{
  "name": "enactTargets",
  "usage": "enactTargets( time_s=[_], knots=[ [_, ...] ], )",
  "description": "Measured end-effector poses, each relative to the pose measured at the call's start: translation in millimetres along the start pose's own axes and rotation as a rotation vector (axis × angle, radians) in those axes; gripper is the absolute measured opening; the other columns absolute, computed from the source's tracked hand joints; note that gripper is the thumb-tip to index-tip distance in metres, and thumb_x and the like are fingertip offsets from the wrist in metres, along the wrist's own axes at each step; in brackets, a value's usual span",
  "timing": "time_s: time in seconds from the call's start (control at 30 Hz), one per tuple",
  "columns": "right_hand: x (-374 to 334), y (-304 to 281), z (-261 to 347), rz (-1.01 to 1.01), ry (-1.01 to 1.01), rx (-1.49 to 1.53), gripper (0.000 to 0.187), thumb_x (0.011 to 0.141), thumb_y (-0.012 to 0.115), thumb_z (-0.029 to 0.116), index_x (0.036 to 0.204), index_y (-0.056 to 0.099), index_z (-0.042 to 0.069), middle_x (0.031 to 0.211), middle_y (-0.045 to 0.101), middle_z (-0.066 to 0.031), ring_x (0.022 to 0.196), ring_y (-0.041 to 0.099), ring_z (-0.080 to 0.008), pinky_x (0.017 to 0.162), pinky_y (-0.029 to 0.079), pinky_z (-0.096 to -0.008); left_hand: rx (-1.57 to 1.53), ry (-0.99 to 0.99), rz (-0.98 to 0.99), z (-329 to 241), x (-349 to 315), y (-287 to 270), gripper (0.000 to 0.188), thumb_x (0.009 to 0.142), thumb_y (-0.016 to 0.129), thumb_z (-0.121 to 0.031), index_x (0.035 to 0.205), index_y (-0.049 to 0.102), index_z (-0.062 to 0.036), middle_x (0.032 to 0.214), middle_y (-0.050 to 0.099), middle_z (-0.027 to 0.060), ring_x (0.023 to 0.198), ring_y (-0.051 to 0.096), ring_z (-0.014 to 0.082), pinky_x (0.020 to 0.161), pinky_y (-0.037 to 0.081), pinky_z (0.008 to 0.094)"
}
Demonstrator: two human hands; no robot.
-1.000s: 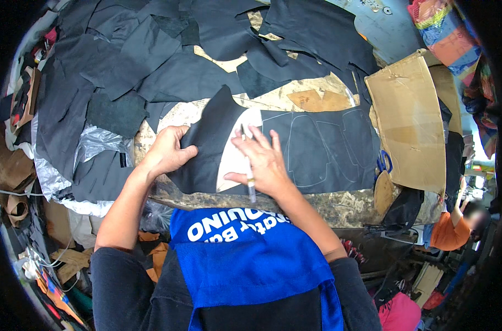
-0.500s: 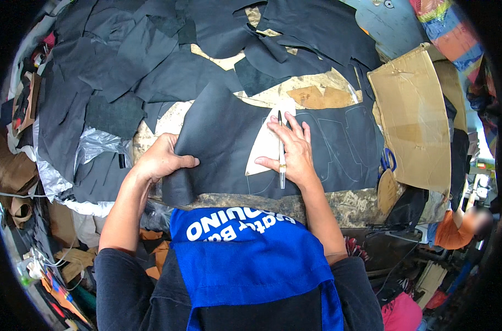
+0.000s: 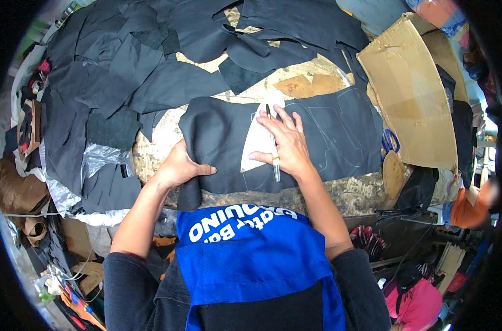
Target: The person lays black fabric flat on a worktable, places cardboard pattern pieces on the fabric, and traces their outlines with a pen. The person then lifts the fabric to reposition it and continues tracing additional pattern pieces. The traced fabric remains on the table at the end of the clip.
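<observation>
A sheet of black leather (image 3: 223, 127) lies on the worn table, its left part curled up and over. My left hand (image 3: 182, 168) grips that curled edge, thumb on top and the other fingers hidden beneath. Pressed onto the leather is a white, tapering template (image 3: 251, 149), with my right hand (image 3: 286, 140) resting over it, fingers partly spread. A slim pen (image 3: 274, 149) with a clear barrel is held across the right thumb and fingers. Pale outlines of shapes (image 3: 328, 129) are drawn on the leather to the right of this hand.
More black leather pieces (image 3: 113, 71) cover the far and left side of the table. Tan patterns (image 3: 311, 85) lie beyond the sheet. Blue-handled scissors (image 3: 391, 140), a brown oval pattern (image 3: 393, 174) and a large cardboard piece (image 3: 411, 94) are at the right. Another person (image 3: 471, 207) shows at the far right.
The raised fold in the leather has come down, leaving the left part lower and flatter. My left hand still grips the edge; my right stays on the template with the pen. The view has shifted slightly.
</observation>
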State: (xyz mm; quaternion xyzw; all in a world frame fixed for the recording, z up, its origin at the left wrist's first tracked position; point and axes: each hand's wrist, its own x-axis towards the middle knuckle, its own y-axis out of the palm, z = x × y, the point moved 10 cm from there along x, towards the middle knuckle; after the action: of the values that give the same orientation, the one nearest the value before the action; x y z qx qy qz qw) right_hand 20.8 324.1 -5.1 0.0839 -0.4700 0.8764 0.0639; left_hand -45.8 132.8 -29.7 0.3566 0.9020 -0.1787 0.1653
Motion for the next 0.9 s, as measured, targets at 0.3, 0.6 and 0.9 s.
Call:
enactTargets(
  time_s=[0.3, 0.6, 0.9],
  knots=[
    [3, -4, 1, 0.010, 0.048, -0.023, 0.078, 0.058, 0.075, 0.058, 0.120, 0.057, 0.013, 0.121, 0.060, -0.0070, 0.130, 0.037, -0.0302, 0.106, 0.020, -0.0555, 0.331, -0.027, -0.088, 2, 5, -9, 0.065, 0.060, 0.078, -0.006, 0.118, 0.050, 0.0059, 0.105, 0.063, 0.0215, 0.100, 0.061, 0.0288, 0.092, 0.045, 0.0330],
    [25, -10, 25, 0.247, -0.174, -0.106, 0.064, 0.060, 0.079, 0.033, 0.118, 0.058, 0.014, 0.119, 0.060, -0.0036, 0.116, 0.048, -0.0255, 0.106, 0.024, -0.0563, 0.560, -0.011, -0.186, 8, 9, -18, 0.079, 0.056, 0.081, -0.021, 0.118, 0.046, 0.0122, 0.105, 0.061, 0.0288, 0.102, 0.060, 0.0365, 0.092, 0.045, 0.0368],
    [49, -18, 10, 0.408, -0.001, -0.137, 0.018, 0.067, 0.072, 0.011, 0.083, 0.066, 0.006, 0.077, 0.062, -0.0097, 0.074, 0.063, -0.0233, 0.072, 0.049, -0.0379, 0.806, -0.203, -0.274, -11, -11, -23, 0.109, 0.056, 0.086, -0.029, 0.142, 0.024, -0.0033, 0.120, 0.054, 0.0263, 0.114, 0.053, 0.0363, 0.096, 0.041, 0.0452]
  ],
)
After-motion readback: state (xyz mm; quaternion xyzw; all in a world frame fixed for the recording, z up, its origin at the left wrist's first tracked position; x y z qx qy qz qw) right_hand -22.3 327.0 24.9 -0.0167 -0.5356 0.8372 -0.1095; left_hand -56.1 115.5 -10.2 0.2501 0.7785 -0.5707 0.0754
